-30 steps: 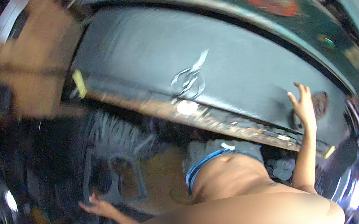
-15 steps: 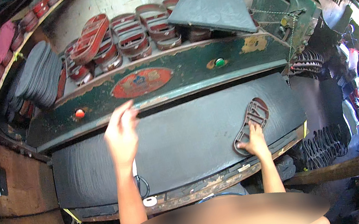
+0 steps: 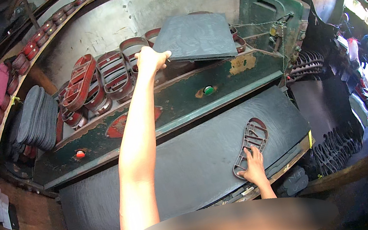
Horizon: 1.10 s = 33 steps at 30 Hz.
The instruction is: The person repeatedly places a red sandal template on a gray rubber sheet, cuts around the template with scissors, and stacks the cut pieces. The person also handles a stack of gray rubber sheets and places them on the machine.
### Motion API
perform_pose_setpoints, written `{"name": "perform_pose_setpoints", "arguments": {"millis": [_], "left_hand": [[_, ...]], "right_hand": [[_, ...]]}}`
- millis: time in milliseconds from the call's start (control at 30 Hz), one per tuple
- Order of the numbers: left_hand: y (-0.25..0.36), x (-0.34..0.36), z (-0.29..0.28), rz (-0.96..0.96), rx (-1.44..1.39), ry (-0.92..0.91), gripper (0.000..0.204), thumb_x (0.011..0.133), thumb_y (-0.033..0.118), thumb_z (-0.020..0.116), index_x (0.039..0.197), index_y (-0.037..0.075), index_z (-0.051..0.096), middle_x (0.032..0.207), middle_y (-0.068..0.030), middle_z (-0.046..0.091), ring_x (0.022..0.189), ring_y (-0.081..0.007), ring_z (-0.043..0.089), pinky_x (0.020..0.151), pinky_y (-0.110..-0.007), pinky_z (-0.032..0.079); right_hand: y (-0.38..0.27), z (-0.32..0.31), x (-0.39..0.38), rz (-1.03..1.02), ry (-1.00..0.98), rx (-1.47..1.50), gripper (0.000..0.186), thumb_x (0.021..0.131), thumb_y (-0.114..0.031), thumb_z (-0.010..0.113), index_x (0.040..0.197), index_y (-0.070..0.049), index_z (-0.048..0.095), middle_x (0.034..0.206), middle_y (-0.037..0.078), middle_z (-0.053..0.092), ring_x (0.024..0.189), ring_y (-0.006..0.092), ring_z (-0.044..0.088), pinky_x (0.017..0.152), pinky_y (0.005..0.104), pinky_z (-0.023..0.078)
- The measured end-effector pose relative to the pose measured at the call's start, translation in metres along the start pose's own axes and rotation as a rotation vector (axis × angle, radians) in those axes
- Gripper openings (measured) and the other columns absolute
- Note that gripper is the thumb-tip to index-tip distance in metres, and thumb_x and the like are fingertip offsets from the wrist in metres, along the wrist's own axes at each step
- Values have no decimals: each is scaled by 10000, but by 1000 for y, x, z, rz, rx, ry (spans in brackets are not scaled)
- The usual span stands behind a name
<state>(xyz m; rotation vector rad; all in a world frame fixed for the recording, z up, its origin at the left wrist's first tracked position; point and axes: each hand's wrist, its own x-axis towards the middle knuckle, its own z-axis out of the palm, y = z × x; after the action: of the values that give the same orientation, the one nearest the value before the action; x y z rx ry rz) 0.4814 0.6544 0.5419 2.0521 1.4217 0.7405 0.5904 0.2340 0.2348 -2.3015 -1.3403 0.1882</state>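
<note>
A sole-shaped cutting die (image 3: 257, 132) with inner metal bars lies on a dark grey sheet (image 3: 191, 155) that covers the machine bed. My right hand (image 3: 253, 168) grips its near end, the thumb on the outer rim and the fingers over the bars. My left arm stretches far forward above the bed. At its end my left hand (image 3: 151, 61) is closed by the left corner of a grey slab (image 3: 197, 36) that rests on top of the machine. What those fingers hold, if anything, is hidden.
Red-brown cutting dies (image 3: 115, 75) crowd the ledge behind the green machine beam (image 3: 176, 101), which carries a red button (image 3: 80, 154) and a green button (image 3: 209, 90). Stacked grey soles (image 3: 36, 116) stand at the left. Dark cut-out sheets (image 3: 335, 150) hang at the right.
My left hand has moved forward and up from over the bed to the grey slab, its fingers now closed. The right hand stays on the cutting die. The whole view has shifted.
</note>
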Motion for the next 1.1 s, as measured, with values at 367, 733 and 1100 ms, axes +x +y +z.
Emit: {"name": "perform_pose_setpoints", "arguments": {"millis": [367, 733, 1100], "left_hand": [[11, -49, -18, 82, -293, 423, 1035, 696, 272, 884, 1475, -112, 321, 1434, -369, 457, 1356, -419, 487, 1137, -430, 424], [-108, -268, -221, 483, -654, 873, 418, 1017, 29, 563, 1427, -21, 494, 1314, -129, 616, 1187, -168, 581, 1079, -328, 436], [-229, -247, -24, 494, 467, 37, 598, 986, 321, 643, 1495, 68, 457, 1395, -214, 581, 1287, -362, 556, 1119, -467, 409]], "right_hand": [[4, 0, 2, -3, -2, -7, 1052, 554, -231, 974, 1440, -8, 452, 1546, 258, 352, 1440, 428, 328, 1202, 516, 273], [14, 4, 14, -1, -10, -79, 1136, 508, -248, 986, 1431, 31, 384, 1373, 222, 490, 1296, 392, 462, 1091, 490, 395], [17, 0, 22, -79, -76, -161, 1204, 519, -314, 991, 1465, 54, 342, 1384, 247, 515, 1309, 418, 487, 1091, 508, 408]]}}
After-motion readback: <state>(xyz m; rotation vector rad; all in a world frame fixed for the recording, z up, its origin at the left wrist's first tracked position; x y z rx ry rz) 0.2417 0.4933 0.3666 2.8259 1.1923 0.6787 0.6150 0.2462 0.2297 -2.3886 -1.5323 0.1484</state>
